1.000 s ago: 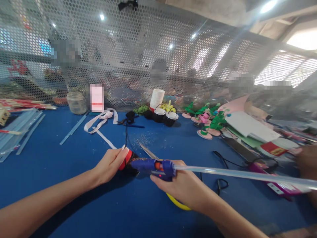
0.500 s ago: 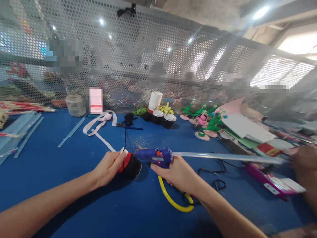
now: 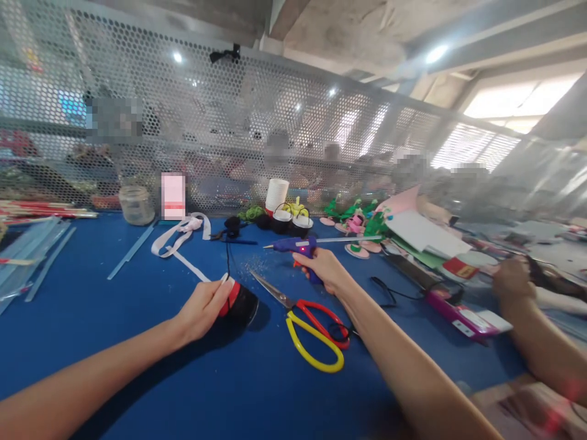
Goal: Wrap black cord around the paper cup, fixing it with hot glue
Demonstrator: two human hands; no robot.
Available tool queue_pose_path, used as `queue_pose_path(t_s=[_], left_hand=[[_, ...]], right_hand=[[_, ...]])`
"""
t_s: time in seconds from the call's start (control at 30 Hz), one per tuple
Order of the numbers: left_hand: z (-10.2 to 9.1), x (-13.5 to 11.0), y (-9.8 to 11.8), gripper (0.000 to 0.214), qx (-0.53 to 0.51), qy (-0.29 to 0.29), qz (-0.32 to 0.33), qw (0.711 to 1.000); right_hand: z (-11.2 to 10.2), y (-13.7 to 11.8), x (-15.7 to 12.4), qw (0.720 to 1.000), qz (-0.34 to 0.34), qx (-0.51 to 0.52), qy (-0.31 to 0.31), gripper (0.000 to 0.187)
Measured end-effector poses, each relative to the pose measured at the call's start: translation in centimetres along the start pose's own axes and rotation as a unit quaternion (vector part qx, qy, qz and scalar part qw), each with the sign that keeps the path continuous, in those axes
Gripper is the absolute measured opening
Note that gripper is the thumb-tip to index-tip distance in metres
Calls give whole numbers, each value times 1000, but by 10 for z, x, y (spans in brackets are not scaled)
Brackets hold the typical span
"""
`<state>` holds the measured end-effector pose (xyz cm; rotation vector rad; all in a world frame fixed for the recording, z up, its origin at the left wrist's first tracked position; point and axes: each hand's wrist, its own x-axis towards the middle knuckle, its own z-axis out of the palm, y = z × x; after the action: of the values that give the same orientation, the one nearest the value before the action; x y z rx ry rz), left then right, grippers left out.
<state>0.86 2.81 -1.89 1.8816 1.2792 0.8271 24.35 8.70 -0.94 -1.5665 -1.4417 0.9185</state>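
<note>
My left hand (image 3: pixel 206 308) is closed on a small paper cup (image 3: pixel 245 305), tilted on its side, wrapped in black yarn with a red band. A white ribbon (image 3: pixel 190 266) and a black yarn strand (image 3: pixel 228 260) run from it toward the back. My right hand (image 3: pixel 323 269) grips a blue hot glue gun (image 3: pixel 293 245) with a lit red light; its nozzle points left and a clear glue stick (image 3: pixel 351 239) sticks out behind. Scissors (image 3: pixel 291 304) with one red and one yellow handle lie between my hands, blades slightly apart.
At the back stand a glass jar (image 3: pixel 136 206), stacked white cups (image 3: pixel 276 197) and two small black-and-white buckets (image 3: pixel 301 226). Glue sticks (image 3: pixel 36 244) lie left. Green craft plants (image 3: pixel 376 226), papers (image 3: pixel 424 235) and a purple box (image 3: pixel 454 311) sit right, near another person's arm (image 3: pixel 527 324).
My right hand has lifted the glue gun away from the cup, up and toward the back, uncovering the scissors. My left hand still holds the cup in nearly the same place.
</note>
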Motion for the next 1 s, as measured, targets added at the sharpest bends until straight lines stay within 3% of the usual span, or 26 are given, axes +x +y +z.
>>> queue_pose_path(t_s=[0.13,0.23,0.4,0.47,0.6,0.67,0.8,1.0], left_hand=[[0,-1,0,38,-6,2,8,1000],[0,-2,1,38,-4,1,6,1000],[0,-1,1,38,10,4,12,1000],[1,-1,1,38,16,6,19,1000],[1,-2,3,38,38,6,43,998],[0,-4,5,37,43,5,56,997],[0,-4,7,38,32,2,56,998],[-1,3,1,40,-34,3,-11,999]], right_hand=[[3,8,20,997,22,-78,2,27],[6,10,30,988,29,-150,36,29],[18,-9,22,979,5,-197,58,20],[31,-23,12,983,-22,-182,10,27],[67,-47,-9,979,-69,-106,-157,46],[83,-52,-16,975,-93,-57,-196,45],[91,-57,-22,975,-135,44,-173,33],[69,-58,-30,971,-172,145,-80,26]])
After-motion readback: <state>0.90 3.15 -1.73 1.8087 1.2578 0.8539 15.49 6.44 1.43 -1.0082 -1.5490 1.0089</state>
